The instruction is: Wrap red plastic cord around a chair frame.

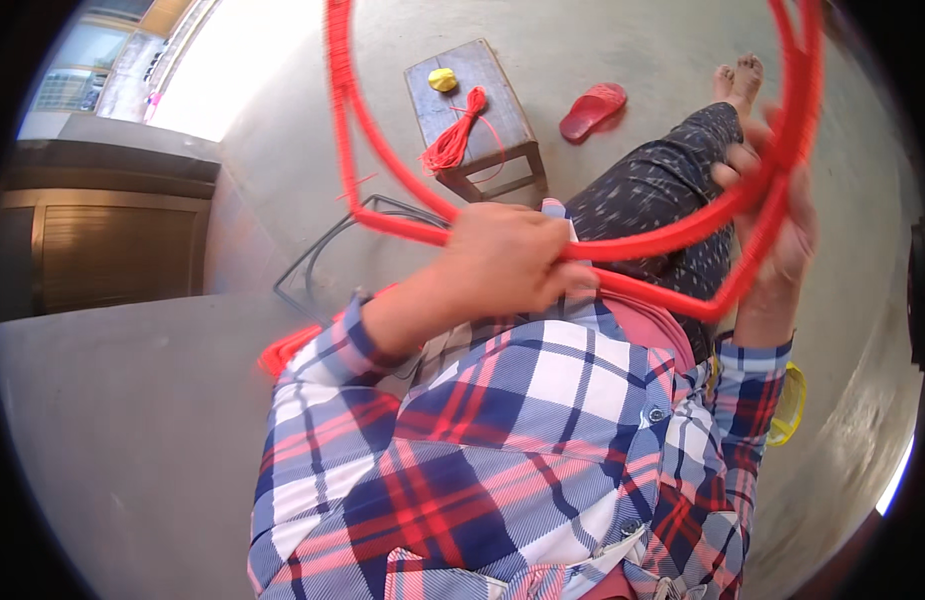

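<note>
A large frame (652, 243), wrapped in red cord, is held up in front of me. It joins a round ring and an angular outline, and its top runs out of view. My left hand (512, 258) is closed around the ring's near side, fingers wrapped over it. At the right side, where ring and outline meet, my right hand (772, 205) grips the frame, its fingers partly hidden and slightly blurred. Beyond the frame, a bundle of red cord (462, 130) lies on a wooden stool (497, 75) beside a small yellow lump (442, 79).
A bare dark wire frame (312, 250) rests on the floor to my left, with more red cord (287, 348) by my left elbow. A red slipper (593, 111) lies right of the stool. My outstretched leg (652, 165) crosses the floor. Something yellow (788, 405) sits behind my right arm.
</note>
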